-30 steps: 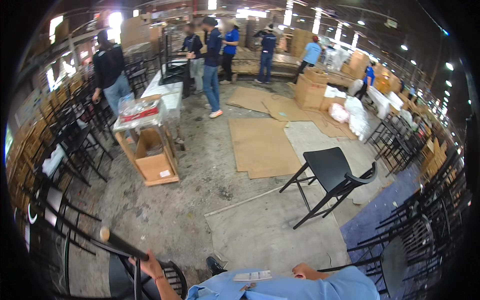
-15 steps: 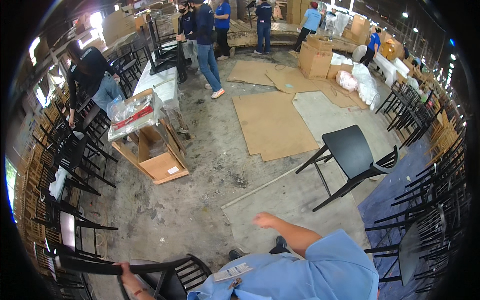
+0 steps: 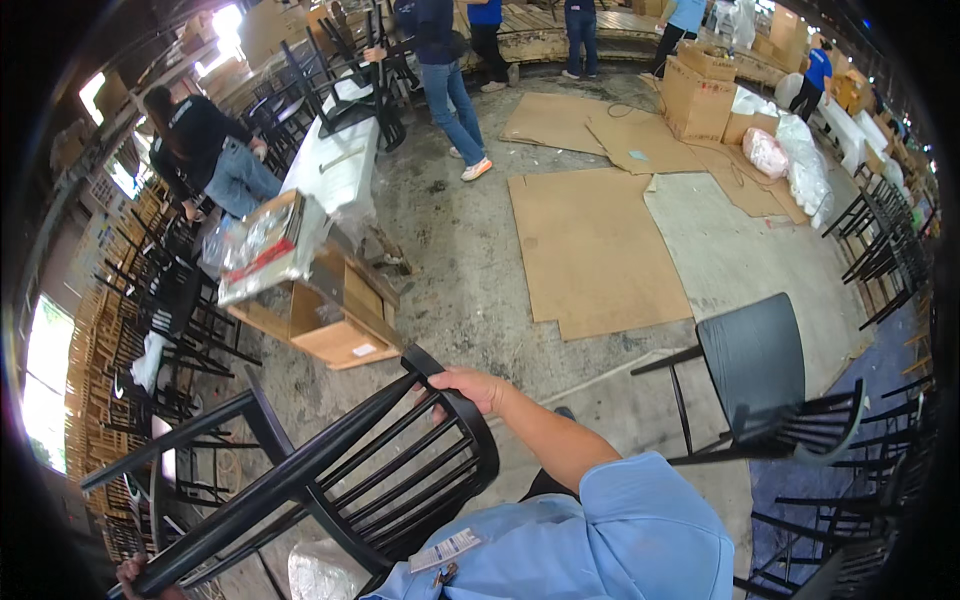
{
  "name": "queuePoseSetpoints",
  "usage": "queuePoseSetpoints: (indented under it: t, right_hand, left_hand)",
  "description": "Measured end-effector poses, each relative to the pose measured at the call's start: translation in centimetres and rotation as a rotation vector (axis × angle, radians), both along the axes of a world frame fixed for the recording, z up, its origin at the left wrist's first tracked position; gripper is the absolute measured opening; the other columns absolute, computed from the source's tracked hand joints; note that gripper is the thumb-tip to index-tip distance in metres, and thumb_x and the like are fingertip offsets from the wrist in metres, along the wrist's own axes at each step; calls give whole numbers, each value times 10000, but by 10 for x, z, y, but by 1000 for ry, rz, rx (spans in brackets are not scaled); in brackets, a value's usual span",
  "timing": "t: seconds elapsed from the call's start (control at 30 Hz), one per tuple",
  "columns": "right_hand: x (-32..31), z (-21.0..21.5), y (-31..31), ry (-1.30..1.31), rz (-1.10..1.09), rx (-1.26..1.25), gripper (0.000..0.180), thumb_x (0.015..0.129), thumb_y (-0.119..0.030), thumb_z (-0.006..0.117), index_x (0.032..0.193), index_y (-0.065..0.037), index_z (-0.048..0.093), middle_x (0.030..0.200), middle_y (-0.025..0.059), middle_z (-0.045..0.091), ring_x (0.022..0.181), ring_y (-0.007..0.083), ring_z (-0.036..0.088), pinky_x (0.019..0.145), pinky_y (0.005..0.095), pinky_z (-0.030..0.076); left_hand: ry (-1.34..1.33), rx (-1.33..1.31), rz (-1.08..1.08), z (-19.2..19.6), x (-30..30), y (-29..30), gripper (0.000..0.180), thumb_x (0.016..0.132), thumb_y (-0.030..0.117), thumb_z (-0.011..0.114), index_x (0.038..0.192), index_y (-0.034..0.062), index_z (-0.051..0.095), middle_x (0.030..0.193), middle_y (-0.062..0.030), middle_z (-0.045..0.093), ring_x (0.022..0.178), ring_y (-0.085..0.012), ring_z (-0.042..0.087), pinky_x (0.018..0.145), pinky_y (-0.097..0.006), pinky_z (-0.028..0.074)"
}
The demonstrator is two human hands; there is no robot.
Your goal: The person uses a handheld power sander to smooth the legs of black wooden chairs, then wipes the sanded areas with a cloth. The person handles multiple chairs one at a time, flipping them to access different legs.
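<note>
Head view, inspector: black chair (image 3: 330, 480) is held tipped off the floor; right hand (image 3: 470, 385) is closed over its curved top rail, left hand (image 3: 135, 570) wraps a leg at the lower left edge.

Assessor: Risks?

Inspector: In my judgement, a swung leg could strike the wooden crate (image 3: 330, 320) just beyond, or the rail could slip from the right hand's grip.

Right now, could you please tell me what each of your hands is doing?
Left hand: closed on a leg of the black chair, at the picture's lower edge.
Right hand: closed on the chair's curved backrest rail.
</note>
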State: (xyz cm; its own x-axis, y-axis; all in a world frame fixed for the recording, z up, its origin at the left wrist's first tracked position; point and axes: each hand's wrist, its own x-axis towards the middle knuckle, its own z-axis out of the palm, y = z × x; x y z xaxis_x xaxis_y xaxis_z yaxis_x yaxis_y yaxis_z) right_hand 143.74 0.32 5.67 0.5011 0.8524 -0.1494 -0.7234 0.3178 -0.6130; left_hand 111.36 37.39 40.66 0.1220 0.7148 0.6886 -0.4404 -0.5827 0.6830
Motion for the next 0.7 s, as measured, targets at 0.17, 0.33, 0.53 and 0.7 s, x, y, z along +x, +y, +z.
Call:
queuePoseSetpoints:
  t: [0.17,0.33,0.53,0.7]
  right_hand:
    - [115,67,-105,-160,-132,-246,311,820,-69,669,1105,34,598,966,143,688,608,177,627,592,337,551]
    - [210,160,-195,-358,-227,-399,206,768,-33,676,931,86,636,675,145,632,565,196,609,511,337,492]
    - [250,275,-201,-858,-322,-829,334,696,-51,724,917,163,594,772,198,668,586,232,647,540,396,504]
    - [268,225,-225,-1463,-315,-1210,354,694,-176,638,968,49,630,1001,300,654,1003,465,614,853,486,503]
  left_hand:
    - [-165,-597,-377,-75,92,8,238,933,179,621,752,92,494,726,-55,550,726,-189,573,777,-348,484]
    - [-96,-901,-163,-173,222,-57,319,962,339,507,833,51,549,788,-108,589,789,-265,589,821,-408,505]
    - [383,-1685,-396,-334,332,-166,479,940,351,561,1248,-6,478,1258,-176,554,1098,-333,560,949,-487,477]
    - [811,-1219,-209,-342,304,-165,503,964,255,543,1417,71,423,1324,-76,506,1153,-285,555,888,-464,477]
